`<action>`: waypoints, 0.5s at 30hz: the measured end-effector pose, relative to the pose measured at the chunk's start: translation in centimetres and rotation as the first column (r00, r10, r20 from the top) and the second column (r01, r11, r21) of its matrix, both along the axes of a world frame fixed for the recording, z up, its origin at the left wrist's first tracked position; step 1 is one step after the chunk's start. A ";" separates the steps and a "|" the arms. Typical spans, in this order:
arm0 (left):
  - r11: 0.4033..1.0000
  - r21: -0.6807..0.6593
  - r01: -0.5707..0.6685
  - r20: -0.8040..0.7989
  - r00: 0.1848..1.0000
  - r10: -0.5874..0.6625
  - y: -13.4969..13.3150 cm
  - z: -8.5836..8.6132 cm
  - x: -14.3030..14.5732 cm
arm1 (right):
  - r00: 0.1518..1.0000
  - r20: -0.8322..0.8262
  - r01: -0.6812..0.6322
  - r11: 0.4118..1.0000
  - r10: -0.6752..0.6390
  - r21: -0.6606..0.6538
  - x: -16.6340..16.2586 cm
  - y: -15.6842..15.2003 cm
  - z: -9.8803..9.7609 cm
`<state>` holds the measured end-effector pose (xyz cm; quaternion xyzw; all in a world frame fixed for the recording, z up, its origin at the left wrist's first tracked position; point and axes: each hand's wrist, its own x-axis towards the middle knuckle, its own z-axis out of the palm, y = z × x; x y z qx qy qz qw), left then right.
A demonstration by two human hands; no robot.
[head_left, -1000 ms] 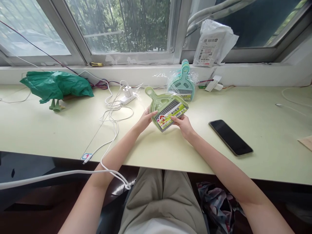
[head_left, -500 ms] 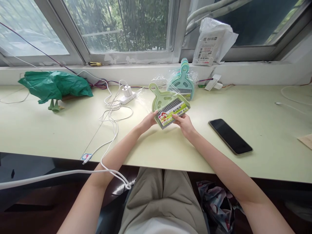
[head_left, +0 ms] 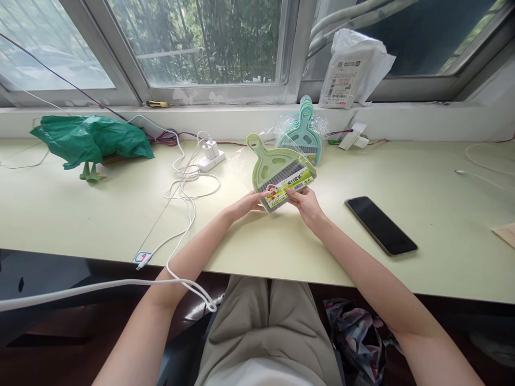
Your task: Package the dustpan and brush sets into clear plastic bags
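Observation:
Between my two hands is a green dustpan with a grey-bristled brush and a printed label nested in it. My left hand grips its lower left corner, thumb on the front and fingers behind. On the lower right, my right hand pinches the labelled edge with the thumb on top. The dustpan is tilted, its looped handle pointing up and left. Just behind it stands a stack of blue-green dustpans in clear plastic wrap.
A black phone lies on the right of the pale table. White cables and a power strip with a charger are left of my hands. A green plastic bag lies far left; a white package stands on the sill.
The dustpan has tipped a little, its face leaning farther back, and shifted slightly right. My left thumb has slid along its lower edge. Both hands keep hold.

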<state>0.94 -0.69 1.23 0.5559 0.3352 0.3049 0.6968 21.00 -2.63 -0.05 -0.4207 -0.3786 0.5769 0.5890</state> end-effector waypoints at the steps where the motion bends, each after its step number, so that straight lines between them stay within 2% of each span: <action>1: 1.000 0.005 -0.003 0.003 1.000 0.003 0.0 0.0 0.0 | 1.000 -0.010 -0.003 1.000 0.004 0.006 0.0 0.0 0.0; 10: 0.997 0.066 0.033 -0.082 0.996 -0.027 -0.3 -0.1 0.0 | 0.998 -0.062 -0.002 1.000 0.002 -0.001 -0.2 0.0 0.3; 15: 0.987 0.046 0.156 -0.118 0.982 -0.149 -1.1 0.7 0.0 | 0.997 -0.072 0.000 1.000 0.000 -0.004 -0.3 -0.4 0.6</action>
